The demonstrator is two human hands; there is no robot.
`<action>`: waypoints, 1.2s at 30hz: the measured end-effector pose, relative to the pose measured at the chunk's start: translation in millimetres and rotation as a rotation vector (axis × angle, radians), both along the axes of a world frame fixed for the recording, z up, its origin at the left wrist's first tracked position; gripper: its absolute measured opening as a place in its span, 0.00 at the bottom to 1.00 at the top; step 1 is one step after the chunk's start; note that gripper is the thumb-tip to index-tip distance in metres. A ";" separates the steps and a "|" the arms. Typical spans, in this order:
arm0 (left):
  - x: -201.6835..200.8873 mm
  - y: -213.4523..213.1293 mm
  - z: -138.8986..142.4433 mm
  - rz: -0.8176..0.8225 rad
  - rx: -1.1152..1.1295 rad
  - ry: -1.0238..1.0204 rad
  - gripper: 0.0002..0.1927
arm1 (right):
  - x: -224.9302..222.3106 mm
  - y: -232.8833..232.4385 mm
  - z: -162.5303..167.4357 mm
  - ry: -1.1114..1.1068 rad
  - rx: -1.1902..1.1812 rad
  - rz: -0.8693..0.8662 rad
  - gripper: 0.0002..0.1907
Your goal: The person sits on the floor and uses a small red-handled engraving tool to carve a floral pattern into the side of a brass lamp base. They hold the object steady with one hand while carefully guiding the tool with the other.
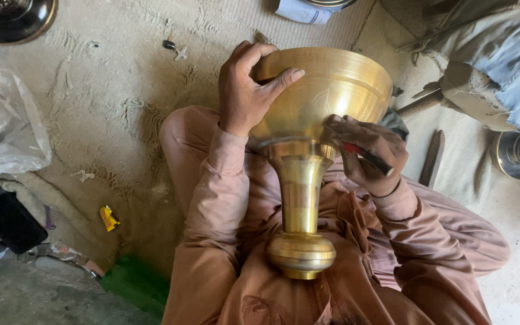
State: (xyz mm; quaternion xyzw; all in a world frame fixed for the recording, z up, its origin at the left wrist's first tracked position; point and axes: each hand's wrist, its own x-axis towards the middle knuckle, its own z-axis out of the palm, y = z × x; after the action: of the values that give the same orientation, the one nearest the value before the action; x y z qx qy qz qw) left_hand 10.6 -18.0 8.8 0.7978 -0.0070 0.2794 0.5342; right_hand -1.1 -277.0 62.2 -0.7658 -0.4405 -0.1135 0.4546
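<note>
The brass goblet-shaped vessel (308, 150) lay across the person's lap, its long axis running from the round foot at the body out to the wide bowl. The left hand (245, 90) had its fingers clamped over the bowl's rim; the right hand (368, 153) pinched a red-handled engraving tool (365, 157), tip against the bowl just beside those fingers
</note>
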 end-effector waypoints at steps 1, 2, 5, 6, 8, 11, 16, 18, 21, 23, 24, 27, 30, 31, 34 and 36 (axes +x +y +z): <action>0.0 0.3 0.1 0.001 0.008 -0.004 0.25 | -0.4 0.3 0.3 -0.005 -0.012 -0.010 0.07; 0.8 0.4 0.4 0.004 0.017 -0.010 0.25 | 0.4 0.2 0.9 -0.012 -0.022 -0.019 0.07; 0.1 -0.1 1.4 0.004 0.006 0.020 0.25 | -0.2 1.0 2.9 -0.027 -0.040 -0.045 0.07; 0.3 0.0 1.9 0.003 0.006 0.012 0.25 | -0.2 1.3 3.7 -0.032 -0.044 -0.054 0.07; 0.0 -0.3 2.6 -0.002 0.007 0.001 0.25 | 1.8 -0.2 7.1 -0.042 -0.069 -0.049 0.08; -1.2 1.4 3.3 -0.010 0.012 -0.003 0.24 | 3.2 -1.2 12.1 0.002 -0.061 0.011 0.07; 0.1 1.9 3.8 -0.020 0.007 -0.007 0.24 | 7.6 -0.2 18.1 0.004 -0.069 0.067 0.06; -0.7 2.6 3.9 -0.022 0.002 -0.003 0.24 | 7.9 0.3 19.8 -0.013 -0.084 0.068 0.07; -0.7 2.8 3.6 -0.021 0.002 -0.002 0.24 | 7.6 -1.0 21.0 -0.019 -0.102 0.080 0.08; -1.3 2.7 2.9 -0.017 0.004 -0.005 0.24 | 6.5 -3.3 19.4 -0.025 -0.108 0.079 0.08; -0.5 2.3 2.5 -0.017 0.003 -0.006 0.24 | 6.5 -5.2 18.0 -0.029 -0.110 0.078 0.09; 0.0 2.1 1.0 -0.016 0.006 -0.003 0.24 | 5.8 -10.3 9.0 -0.056 -0.095 0.076 0.09; 0.6 1.9 0.1 -0.012 0.007 0.001 0.24 | 6.7 -16.2 -3.6 -0.089 -0.071 0.081 0.10; 0.8 1.8 0.0 -0.011 0.006 -0.003 0.24 | 6.3 -16.0 -9.1 -0.071 -0.041 0.071 0.08; 0.4 2.6 0.4 -0.012 -0.007 0.011 0.24 | -2.1 -12.1 -23.9 -0.036 0.094 0.026 0.06; 1.4 2.1 1.2 -0.011 -0.008 0.014 0.24 | -15.4 -3.2 -33.1 -0.036 0.240 -0.028 0.06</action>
State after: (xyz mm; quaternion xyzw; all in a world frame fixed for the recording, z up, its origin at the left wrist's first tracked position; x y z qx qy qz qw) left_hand 12.0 -16.0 10.0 0.7974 -0.0066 0.2711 0.5391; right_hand -16.5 -280.2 29.1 -0.7099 -0.4211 -0.1855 0.5332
